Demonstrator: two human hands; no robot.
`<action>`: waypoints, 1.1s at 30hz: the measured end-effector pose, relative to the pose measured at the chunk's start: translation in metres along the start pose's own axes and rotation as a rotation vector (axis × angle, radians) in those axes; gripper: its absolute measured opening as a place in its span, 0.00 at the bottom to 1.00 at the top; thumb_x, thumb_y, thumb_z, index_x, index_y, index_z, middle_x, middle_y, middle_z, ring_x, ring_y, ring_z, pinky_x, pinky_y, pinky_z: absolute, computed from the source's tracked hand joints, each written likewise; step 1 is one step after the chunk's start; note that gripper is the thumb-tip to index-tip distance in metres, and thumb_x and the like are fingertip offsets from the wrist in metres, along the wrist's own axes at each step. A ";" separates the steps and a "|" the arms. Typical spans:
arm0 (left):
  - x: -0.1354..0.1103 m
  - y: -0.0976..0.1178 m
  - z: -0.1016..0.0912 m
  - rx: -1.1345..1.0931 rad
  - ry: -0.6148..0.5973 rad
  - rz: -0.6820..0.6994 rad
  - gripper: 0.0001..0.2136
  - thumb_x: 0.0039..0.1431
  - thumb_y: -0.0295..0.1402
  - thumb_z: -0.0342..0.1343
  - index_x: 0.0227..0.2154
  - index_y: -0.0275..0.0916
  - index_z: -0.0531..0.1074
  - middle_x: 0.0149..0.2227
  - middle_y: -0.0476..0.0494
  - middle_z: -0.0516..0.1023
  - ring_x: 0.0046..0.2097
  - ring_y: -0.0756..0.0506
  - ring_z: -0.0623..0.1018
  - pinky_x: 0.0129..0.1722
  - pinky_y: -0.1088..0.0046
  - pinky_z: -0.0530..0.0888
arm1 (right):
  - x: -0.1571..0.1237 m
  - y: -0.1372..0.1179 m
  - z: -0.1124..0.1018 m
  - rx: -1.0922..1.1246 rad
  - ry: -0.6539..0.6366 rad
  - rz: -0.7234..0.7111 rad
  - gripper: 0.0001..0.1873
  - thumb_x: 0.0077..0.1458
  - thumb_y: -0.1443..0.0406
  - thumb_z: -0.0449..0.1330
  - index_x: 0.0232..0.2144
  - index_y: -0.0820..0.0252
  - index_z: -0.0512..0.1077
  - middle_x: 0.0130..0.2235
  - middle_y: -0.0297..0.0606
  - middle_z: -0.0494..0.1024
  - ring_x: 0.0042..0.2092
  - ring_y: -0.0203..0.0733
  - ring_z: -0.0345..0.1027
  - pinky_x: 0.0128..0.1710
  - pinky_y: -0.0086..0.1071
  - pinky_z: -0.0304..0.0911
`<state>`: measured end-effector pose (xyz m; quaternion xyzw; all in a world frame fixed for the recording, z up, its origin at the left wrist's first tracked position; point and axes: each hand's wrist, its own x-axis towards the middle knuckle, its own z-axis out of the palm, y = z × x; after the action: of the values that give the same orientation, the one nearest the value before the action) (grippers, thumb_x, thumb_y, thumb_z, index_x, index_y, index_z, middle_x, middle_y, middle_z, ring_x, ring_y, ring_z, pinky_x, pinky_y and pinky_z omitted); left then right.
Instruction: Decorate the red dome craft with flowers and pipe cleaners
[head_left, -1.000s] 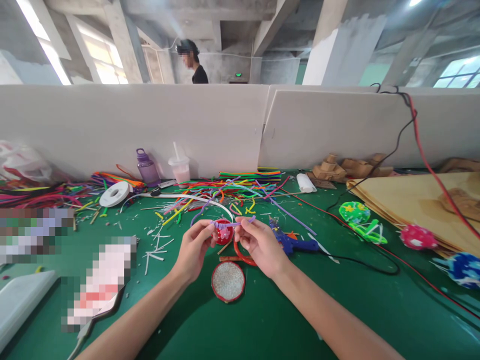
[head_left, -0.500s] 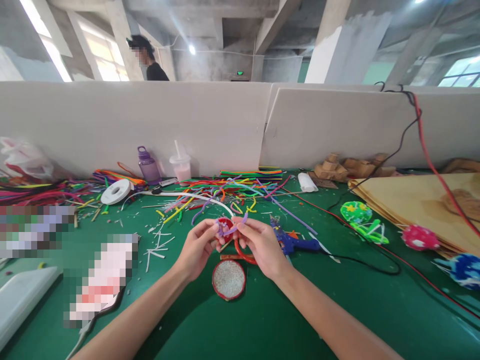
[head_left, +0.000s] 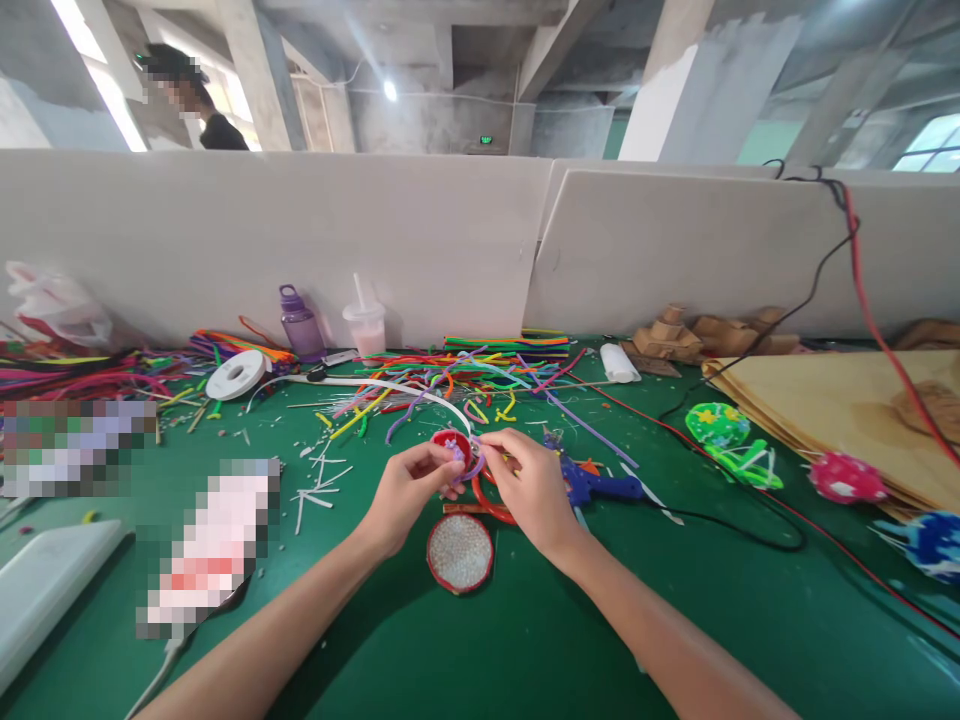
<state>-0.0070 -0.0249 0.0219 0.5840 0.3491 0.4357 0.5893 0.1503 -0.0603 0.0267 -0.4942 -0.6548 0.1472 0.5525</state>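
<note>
My left hand (head_left: 405,497) is closed in a pinch on the bunched part of a purple pipe cleaner (head_left: 474,472). Opposite it, the fingers of my right hand (head_left: 531,487) pinch the pipe cleaner's loose end, which curves between the two hands. Just behind the fingertips is a small red round thing (head_left: 442,438), partly hidden by my hands. A round red-rimmed dish of small whitish beads (head_left: 460,553) lies in front of the hands. Beside my right hand rests a blue glue gun (head_left: 609,486), its front part hidden.
Loose coloured pipe cleaners (head_left: 480,372) lie along the back. A white tape roll (head_left: 238,374), a purple bottle (head_left: 301,325) and a lidded cup (head_left: 365,325) stand at back left. Fuzzy crafts (head_left: 847,477) and brown sheets (head_left: 817,385) lie right; cables cross there. A person walks beyond the partition.
My right hand has turned and brought the pipe cleaner's upright end down into a curve beside my left fingers. The person behind the partition has moved left.
</note>
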 end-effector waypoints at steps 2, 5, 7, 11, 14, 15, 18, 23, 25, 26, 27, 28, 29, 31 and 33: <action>-0.001 0.001 0.001 0.009 -0.041 -0.037 0.10 0.48 0.36 0.64 0.27 0.34 0.73 0.24 0.48 0.77 0.27 0.51 0.75 0.30 0.76 0.72 | 0.001 0.002 -0.002 -0.078 -0.039 -0.098 0.10 0.58 0.70 0.52 0.35 0.60 0.73 0.35 0.39 0.77 0.35 0.39 0.71 0.34 0.31 0.64; -0.002 0.001 0.001 0.011 -0.103 -0.093 0.10 0.47 0.36 0.64 0.28 0.34 0.74 0.24 0.47 0.77 0.27 0.51 0.75 0.31 0.76 0.72 | 0.002 0.007 -0.004 -0.165 -0.076 -0.185 0.10 0.57 0.72 0.52 0.36 0.59 0.73 0.36 0.39 0.78 0.38 0.40 0.72 0.38 0.32 0.65; -0.002 0.000 0.000 0.010 -0.115 -0.106 0.10 0.47 0.37 0.64 0.28 0.34 0.75 0.24 0.47 0.77 0.27 0.51 0.75 0.31 0.76 0.72 | 0.002 0.009 -0.005 -0.206 -0.106 -0.231 0.10 0.57 0.73 0.53 0.35 0.60 0.73 0.35 0.39 0.77 0.38 0.40 0.71 0.39 0.33 0.65; -0.001 0.000 0.000 0.016 -0.082 -0.103 0.10 0.46 0.37 0.64 0.28 0.34 0.77 0.24 0.48 0.77 0.27 0.51 0.74 0.31 0.76 0.72 | 0.003 0.010 -0.009 -0.279 -0.181 -0.292 0.10 0.57 0.74 0.53 0.34 0.60 0.73 0.34 0.39 0.76 0.37 0.40 0.70 0.38 0.33 0.66; 0.000 0.001 -0.001 0.044 -0.051 -0.089 0.10 0.45 0.37 0.65 0.27 0.35 0.77 0.25 0.48 0.77 0.28 0.51 0.75 0.31 0.76 0.73 | 0.003 0.009 -0.012 -0.372 -0.237 -0.344 0.12 0.57 0.75 0.51 0.35 0.60 0.73 0.34 0.40 0.75 0.38 0.41 0.69 0.39 0.33 0.66; 0.001 0.001 0.000 0.060 -0.043 -0.085 0.10 0.45 0.37 0.65 0.27 0.35 0.77 0.25 0.48 0.77 0.27 0.51 0.74 0.31 0.76 0.73 | 0.002 0.009 -0.013 -0.406 -0.257 -0.359 0.12 0.57 0.75 0.51 0.35 0.60 0.73 0.34 0.40 0.75 0.38 0.41 0.68 0.38 0.34 0.66; 0.001 0.002 0.000 0.114 -0.029 -0.085 0.10 0.44 0.37 0.65 0.26 0.34 0.77 0.23 0.48 0.77 0.27 0.50 0.74 0.30 0.75 0.73 | 0.001 0.008 -0.012 -0.488 -0.296 -0.375 0.13 0.57 0.76 0.51 0.35 0.61 0.73 0.34 0.41 0.74 0.39 0.42 0.68 0.37 0.34 0.66; 0.002 0.001 0.000 0.146 -0.027 -0.081 0.11 0.44 0.38 0.65 0.25 0.34 0.77 0.23 0.47 0.77 0.27 0.50 0.74 0.30 0.75 0.73 | -0.001 0.008 -0.009 -0.482 -0.264 -0.341 0.12 0.57 0.77 0.51 0.35 0.62 0.73 0.34 0.41 0.74 0.39 0.42 0.68 0.38 0.34 0.66; 0.002 0.001 0.000 0.149 -0.028 -0.083 0.11 0.43 0.38 0.65 0.25 0.34 0.77 0.23 0.47 0.76 0.26 0.49 0.74 0.30 0.75 0.73 | -0.001 0.008 -0.009 -0.470 -0.247 -0.335 0.13 0.57 0.77 0.51 0.35 0.61 0.73 0.34 0.41 0.74 0.39 0.41 0.68 0.39 0.34 0.66; 0.002 0.000 0.000 0.150 -0.032 -0.084 0.11 0.43 0.39 0.65 0.25 0.34 0.77 0.23 0.47 0.76 0.26 0.49 0.74 0.29 0.75 0.73 | -0.001 0.008 -0.008 -0.467 -0.242 -0.334 0.14 0.56 0.77 0.51 0.35 0.61 0.73 0.35 0.41 0.74 0.39 0.41 0.68 0.39 0.34 0.66; 0.001 0.001 0.000 0.151 -0.038 -0.085 0.11 0.43 0.39 0.65 0.25 0.34 0.77 0.23 0.47 0.76 0.26 0.49 0.74 0.29 0.74 0.73 | -0.001 0.008 -0.008 -0.467 -0.240 -0.334 0.14 0.56 0.77 0.50 0.35 0.60 0.73 0.35 0.41 0.74 0.39 0.41 0.68 0.39 0.34 0.66; 0.001 0.001 0.000 0.151 -0.043 -0.085 0.12 0.43 0.39 0.65 0.25 0.35 0.77 0.22 0.47 0.76 0.26 0.49 0.74 0.29 0.74 0.73 | -0.001 0.008 -0.008 -0.470 -0.243 -0.333 0.14 0.57 0.77 0.50 0.35 0.60 0.73 0.35 0.41 0.74 0.39 0.41 0.68 0.38 0.34 0.66; 0.001 0.001 0.000 0.150 -0.048 -0.084 0.12 0.42 0.40 0.65 0.25 0.34 0.77 0.22 0.47 0.76 0.26 0.49 0.74 0.29 0.74 0.73 | -0.001 0.008 -0.008 -0.476 -0.249 -0.333 0.14 0.57 0.77 0.50 0.34 0.61 0.73 0.34 0.41 0.74 0.39 0.42 0.68 0.38 0.34 0.65; 0.000 0.001 0.001 0.153 -0.051 -0.077 0.12 0.42 0.40 0.65 0.25 0.35 0.77 0.22 0.47 0.76 0.25 0.49 0.73 0.28 0.74 0.72 | -0.002 0.008 -0.008 -0.501 -0.273 -0.332 0.13 0.57 0.76 0.51 0.34 0.61 0.74 0.33 0.41 0.74 0.38 0.42 0.67 0.37 0.34 0.65; 0.000 0.001 0.001 0.169 -0.051 -0.071 0.12 0.42 0.40 0.64 0.24 0.35 0.77 0.22 0.46 0.76 0.25 0.49 0.73 0.28 0.74 0.71 | -0.002 0.007 -0.009 -0.529 -0.304 -0.341 0.12 0.57 0.76 0.51 0.34 0.61 0.74 0.33 0.41 0.73 0.38 0.42 0.66 0.36 0.34 0.64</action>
<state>-0.0059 -0.0255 0.0230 0.6296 0.3901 0.3685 0.5618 0.1608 -0.0616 0.0237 -0.4765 -0.8181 -0.0502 0.3181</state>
